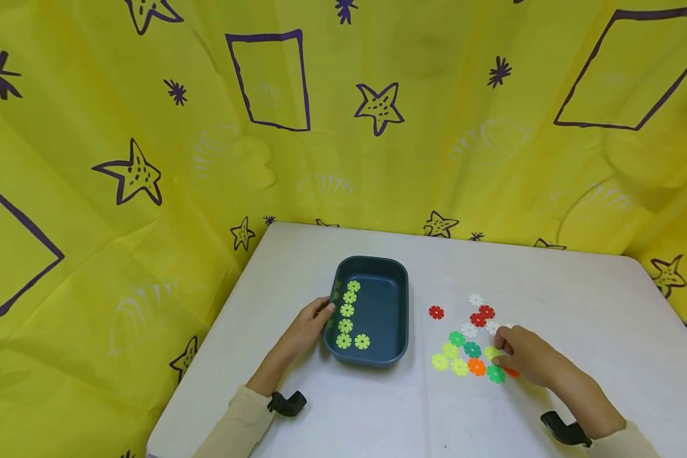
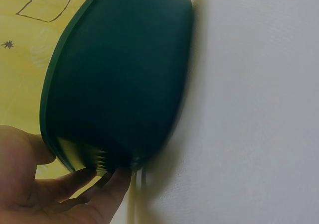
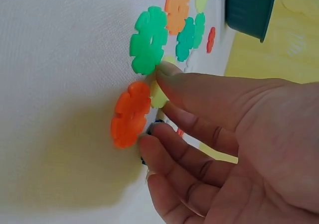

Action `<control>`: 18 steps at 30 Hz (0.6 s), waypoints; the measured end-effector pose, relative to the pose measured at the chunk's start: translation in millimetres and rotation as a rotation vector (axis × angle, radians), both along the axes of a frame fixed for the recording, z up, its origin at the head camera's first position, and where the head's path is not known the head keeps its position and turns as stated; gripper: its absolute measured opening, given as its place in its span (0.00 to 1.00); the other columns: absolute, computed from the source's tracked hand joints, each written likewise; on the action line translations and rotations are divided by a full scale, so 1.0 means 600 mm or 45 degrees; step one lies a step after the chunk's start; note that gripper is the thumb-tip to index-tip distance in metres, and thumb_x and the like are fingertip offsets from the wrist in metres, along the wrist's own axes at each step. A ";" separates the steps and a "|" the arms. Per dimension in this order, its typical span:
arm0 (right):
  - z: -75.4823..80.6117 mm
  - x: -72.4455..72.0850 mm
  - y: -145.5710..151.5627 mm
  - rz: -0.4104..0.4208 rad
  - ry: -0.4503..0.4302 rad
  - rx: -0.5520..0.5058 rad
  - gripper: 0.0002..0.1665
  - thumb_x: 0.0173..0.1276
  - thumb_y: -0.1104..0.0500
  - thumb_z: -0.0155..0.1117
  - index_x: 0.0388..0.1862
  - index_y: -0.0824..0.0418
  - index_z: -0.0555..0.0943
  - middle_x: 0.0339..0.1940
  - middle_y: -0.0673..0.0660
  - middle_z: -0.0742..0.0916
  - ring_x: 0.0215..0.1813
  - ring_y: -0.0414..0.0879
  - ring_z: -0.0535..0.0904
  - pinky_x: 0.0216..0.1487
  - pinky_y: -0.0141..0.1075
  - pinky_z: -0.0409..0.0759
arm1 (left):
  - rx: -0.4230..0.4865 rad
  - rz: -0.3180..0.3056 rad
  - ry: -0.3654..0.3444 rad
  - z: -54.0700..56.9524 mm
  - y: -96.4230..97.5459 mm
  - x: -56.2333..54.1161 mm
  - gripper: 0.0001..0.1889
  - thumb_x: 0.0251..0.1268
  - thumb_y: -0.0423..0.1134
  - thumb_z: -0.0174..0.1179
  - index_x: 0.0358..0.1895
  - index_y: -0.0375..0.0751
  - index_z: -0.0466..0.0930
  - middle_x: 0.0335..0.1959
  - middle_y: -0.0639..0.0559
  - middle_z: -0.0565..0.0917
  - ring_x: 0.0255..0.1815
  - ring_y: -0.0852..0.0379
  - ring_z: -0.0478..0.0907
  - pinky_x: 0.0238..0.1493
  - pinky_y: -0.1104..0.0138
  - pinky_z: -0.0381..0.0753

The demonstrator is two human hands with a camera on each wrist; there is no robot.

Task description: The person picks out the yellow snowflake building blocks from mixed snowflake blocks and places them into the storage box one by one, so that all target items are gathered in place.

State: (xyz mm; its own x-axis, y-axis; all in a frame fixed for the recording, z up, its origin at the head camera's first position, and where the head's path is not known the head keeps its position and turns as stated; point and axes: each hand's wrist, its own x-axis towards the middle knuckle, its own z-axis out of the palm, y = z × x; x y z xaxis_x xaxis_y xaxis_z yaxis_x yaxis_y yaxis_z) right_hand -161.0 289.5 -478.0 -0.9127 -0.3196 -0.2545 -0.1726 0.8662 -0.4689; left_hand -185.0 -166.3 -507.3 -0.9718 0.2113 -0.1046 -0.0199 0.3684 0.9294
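Observation:
A dark blue-green plastic tray (image 1: pixel 378 364) stands on the table, with several yellow-green snowflake discs (image 1: pixel 346 326) lying inside. My left hand (image 1: pixel 311 326) holds its left rim, thumb on top and fingers against the outer wall, as the left wrist view (image 2: pixel 65 194) shows. Over the loose discs right of the tray is my right hand (image 1: pixel 527 356). Its thumb and index finger pinch a yellow snowflake disc (image 3: pixel 159 93), partly hidden by the thumb. Close by lie a green disc (image 3: pixel 149 41) and an orange disc (image 3: pixel 130 115).
More snowflake discs lie loose on the white table (image 1: pixel 343 413): red (image 1: pixel 436 312), white (image 1: pixel 476 299), green (image 1: pixel 457 338), yellow (image 1: pixel 460 367) and orange (image 1: pixel 477 367). A yellow patterned curtain (image 1: pixel 435 165) hangs behind and at both sides.

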 end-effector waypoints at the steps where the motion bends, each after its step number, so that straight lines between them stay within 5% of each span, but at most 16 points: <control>1: 0.000 0.001 0.000 0.006 0.009 -0.008 0.17 0.65 0.61 0.78 0.45 0.65 0.79 0.36 0.55 0.77 0.40 0.49 0.71 0.39 0.36 0.74 | -0.002 0.000 0.003 0.000 0.000 0.000 0.30 0.88 0.51 0.47 0.78 0.32 0.66 0.75 0.35 0.73 0.80 0.37 0.65 0.78 0.42 0.66; 9: -0.001 0.000 -0.005 0.004 0.023 -0.026 0.18 0.66 0.63 0.77 0.48 0.67 0.80 0.41 0.56 0.80 0.45 0.51 0.75 0.48 0.46 0.82 | 0.007 0.015 0.011 -0.003 0.000 0.001 0.29 0.87 0.49 0.49 0.77 0.32 0.67 0.75 0.35 0.73 0.79 0.37 0.66 0.78 0.42 0.66; 18: 0.005 -0.004 -0.004 0.028 -0.025 -0.092 0.15 0.68 0.62 0.76 0.48 0.63 0.79 0.36 0.52 0.79 0.41 0.48 0.73 0.39 0.32 0.75 | 0.007 0.021 0.024 -0.002 0.001 -0.002 0.28 0.87 0.49 0.50 0.77 0.32 0.68 0.74 0.35 0.75 0.78 0.38 0.67 0.78 0.42 0.66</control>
